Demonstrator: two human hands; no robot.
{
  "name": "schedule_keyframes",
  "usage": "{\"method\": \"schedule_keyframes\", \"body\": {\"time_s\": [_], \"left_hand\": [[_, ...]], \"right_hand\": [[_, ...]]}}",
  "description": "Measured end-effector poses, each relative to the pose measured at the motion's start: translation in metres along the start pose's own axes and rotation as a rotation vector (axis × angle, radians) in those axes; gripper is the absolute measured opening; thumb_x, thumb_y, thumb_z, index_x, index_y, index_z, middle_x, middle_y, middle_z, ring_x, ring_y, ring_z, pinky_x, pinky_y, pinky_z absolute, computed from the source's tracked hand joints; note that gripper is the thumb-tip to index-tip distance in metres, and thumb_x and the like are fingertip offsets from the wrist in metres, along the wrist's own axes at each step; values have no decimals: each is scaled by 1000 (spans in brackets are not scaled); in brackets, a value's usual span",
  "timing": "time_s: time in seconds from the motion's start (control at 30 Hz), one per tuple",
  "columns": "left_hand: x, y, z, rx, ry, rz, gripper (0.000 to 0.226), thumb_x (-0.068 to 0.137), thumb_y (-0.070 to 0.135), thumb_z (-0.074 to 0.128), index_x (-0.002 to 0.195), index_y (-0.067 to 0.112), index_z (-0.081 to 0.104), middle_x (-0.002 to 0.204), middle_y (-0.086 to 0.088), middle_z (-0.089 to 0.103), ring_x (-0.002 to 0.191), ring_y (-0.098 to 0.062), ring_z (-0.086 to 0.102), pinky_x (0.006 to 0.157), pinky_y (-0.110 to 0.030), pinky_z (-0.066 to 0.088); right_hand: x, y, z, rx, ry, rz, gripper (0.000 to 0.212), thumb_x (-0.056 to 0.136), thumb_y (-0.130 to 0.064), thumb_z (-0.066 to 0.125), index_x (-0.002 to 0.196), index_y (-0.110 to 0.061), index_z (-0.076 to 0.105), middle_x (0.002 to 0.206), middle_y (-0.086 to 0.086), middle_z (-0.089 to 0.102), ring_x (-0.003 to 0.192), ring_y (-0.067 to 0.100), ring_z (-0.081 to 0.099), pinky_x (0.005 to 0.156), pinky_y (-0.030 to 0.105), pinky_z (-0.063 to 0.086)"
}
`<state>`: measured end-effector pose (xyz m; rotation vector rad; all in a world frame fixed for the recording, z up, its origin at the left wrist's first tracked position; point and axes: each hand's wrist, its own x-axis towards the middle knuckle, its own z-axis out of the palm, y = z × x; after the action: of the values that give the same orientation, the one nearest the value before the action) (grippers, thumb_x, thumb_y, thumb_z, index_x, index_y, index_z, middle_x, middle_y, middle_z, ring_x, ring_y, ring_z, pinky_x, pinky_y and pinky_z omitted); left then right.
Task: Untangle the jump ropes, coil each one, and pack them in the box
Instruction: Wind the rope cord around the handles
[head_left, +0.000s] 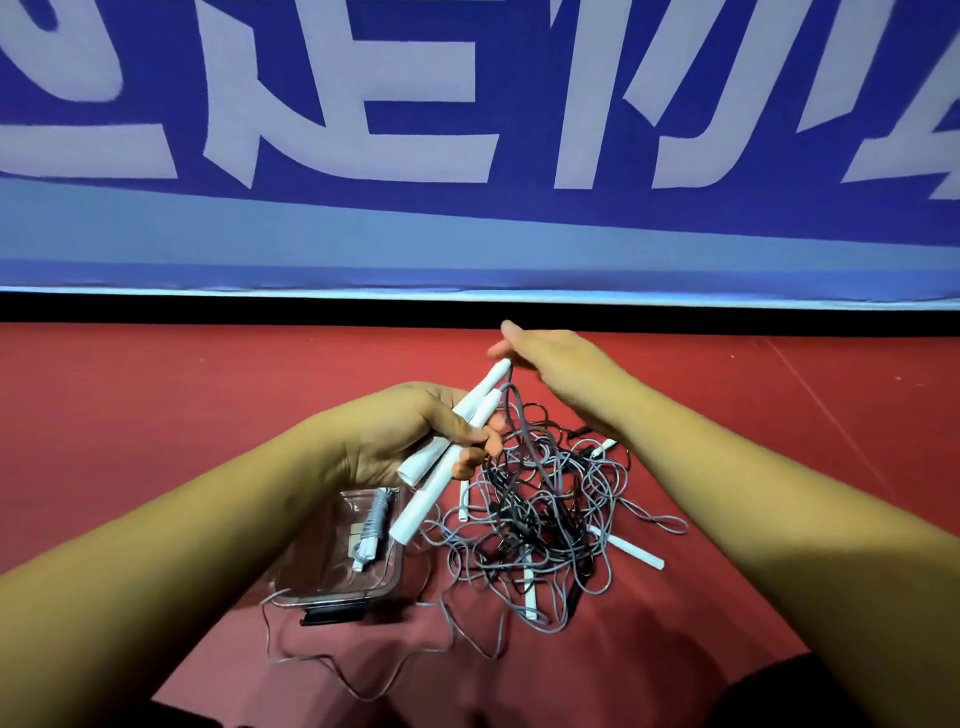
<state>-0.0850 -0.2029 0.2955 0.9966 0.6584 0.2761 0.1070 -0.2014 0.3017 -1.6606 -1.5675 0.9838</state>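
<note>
Before a blue banner (156, 62) lettered in large white characters, a red mat (156, 415) carried the work, with a black strip running along the banner's foot. Two bare forearms reached in from the near edge. The left hand (400, 436) was clamped around two white handles (467, 421), fingers curled over them and thumb behind, so that the pair crossed slightly and slanted up toward the right. The right hand (561, 374) hovered just beyond the tip of the upper handle, fingers straight and apart, blurred, gripping nothing that could be made out. A grey cord dropped from the handle tips into the tangle (545, 509) of grey and black ropes, which lay heaped on the mat between the forearms, its loops spilling out to the right. Four more white handles poked from the heap: one (631, 551) on its right side, one (530, 592) at its near edge, one (463, 501) on its left and a small one (605, 446) at the far side beside the right wrist. The clear box (332, 592) sat open just left of the tangle, partly under the left forearm, with a black clip on its near rim. A coiled rope (375, 514) lay inside it against the right wall. One stray grey strand (322, 662) wandered over the mat in front of the box.
</note>
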Motion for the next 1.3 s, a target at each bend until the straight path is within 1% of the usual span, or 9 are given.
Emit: {"method": "schedule_keyframes", "body": {"time_s": [0.07,0.13,0.2,0.33,0.47,0.6,0.87,1.1,1.3], "left_hand": [[0,1,-1,8,4,-5,25,73,-11,53,97,-7,58,78,-17,63,56,-19,53,53,-25,50],[-2,2,-1,19,-5,-5,27,73,-12,52,99,-7,58,77,-16,62,56,-18,53,54,-24,50],[-4,3,-3,35,7,5,28,73,-14,53,100,-9,59,77,-16,61,55,-18,53,54,-25,50],[-8,9,-3,19,30,18,28,71,-10,54,99,-9,59,82,-17,54,54,-19,51,53,-25,48],[-15,14,-5,-19,-16,23,32,79,-11,52,110,-8,52,81,-16,58,55,-15,52,53,-23,46],[-20,18,-5,37,-38,8,31,79,-7,53,110,-8,53,85,-16,54,57,-16,54,55,-22,50],[-30,21,-11,159,-78,-207,20,92,17,55,108,7,62,64,-10,51,41,-15,47,40,-21,41],[-25,21,-8,130,18,-119,21,86,-4,50,106,-2,55,61,-7,43,41,-10,35,39,-17,30],[-23,19,-9,80,8,-50,34,76,-11,55,109,-4,55,71,-14,54,46,-12,43,41,-20,38]], "right_hand": [[-7,-7,5,20,-128,-61,50,100,-48,41,94,-14,77,92,0,74,84,15,66,85,29,49],[-13,-6,8,-20,-204,-119,49,102,-41,42,94,-4,73,70,5,64,58,12,55,64,27,44],[-15,-4,8,18,-259,-144,47,102,-38,45,97,3,67,62,10,52,50,15,50,57,29,40],[-13,-8,4,128,-233,-123,28,98,-28,55,98,-1,61,49,-1,37,43,13,33,43,22,32],[-12,-13,-1,186,-184,-181,28,93,-29,64,86,-2,65,50,7,38,43,17,32,43,23,30],[-13,-15,-9,169,-314,-204,35,78,-43,73,88,-9,75,55,13,38,52,24,31,48,28,26],[-9,-9,-24,125,-296,-188,17,93,-14,63,90,0,72,53,11,37,45,19,32,45,23,31],[-4,-5,-23,223,-222,-176,21,98,-16,55,98,2,67,53,3,30,45,13,25,44,20,27],[-6,-6,-24,207,-225,-230,24,98,-21,55,99,-6,73,52,3,28,47,16,24,46,22,27]]}}
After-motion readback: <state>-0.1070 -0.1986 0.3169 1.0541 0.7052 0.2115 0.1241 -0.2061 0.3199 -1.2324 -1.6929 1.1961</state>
